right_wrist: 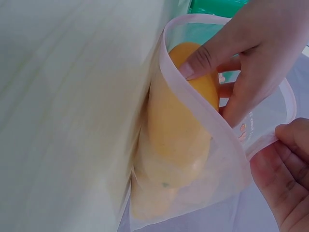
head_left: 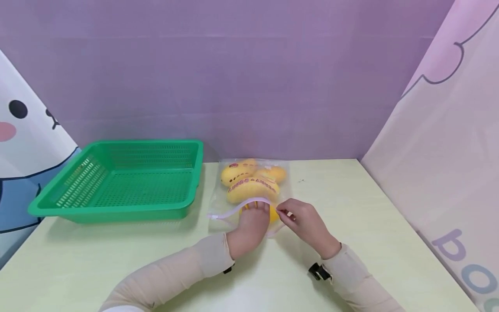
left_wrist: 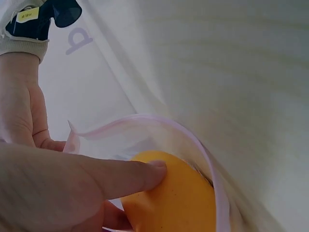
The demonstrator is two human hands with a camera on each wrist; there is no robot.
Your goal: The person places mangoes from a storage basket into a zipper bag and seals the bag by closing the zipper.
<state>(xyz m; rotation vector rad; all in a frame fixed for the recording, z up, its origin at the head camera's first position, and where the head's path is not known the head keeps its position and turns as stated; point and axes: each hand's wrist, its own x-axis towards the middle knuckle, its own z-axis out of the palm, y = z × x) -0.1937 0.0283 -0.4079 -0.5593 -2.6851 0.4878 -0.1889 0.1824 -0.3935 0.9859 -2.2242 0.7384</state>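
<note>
The clear, soft plastic bag (head_left: 249,190) lies on the desk (head_left: 351,242) just right of the green basket (head_left: 121,180), stuffed with smooth, rounded yellow mangoes (head_left: 252,189). My left hand (head_left: 249,229) is inside its mouth, fingers (right_wrist: 203,58) curled around the nearest mango (right_wrist: 186,121). My right hand (head_left: 308,225) pinches the bag's pink zip rim (head_left: 238,209), holding it open. The basket is rigid, perforated plastic mesh, rectangular and shallow.

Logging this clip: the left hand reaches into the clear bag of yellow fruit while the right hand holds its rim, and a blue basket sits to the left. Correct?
Not quite: the basket is green, as the head view shows. The rest stands: left hand in the bag, right hand pinching its rim.
</note>
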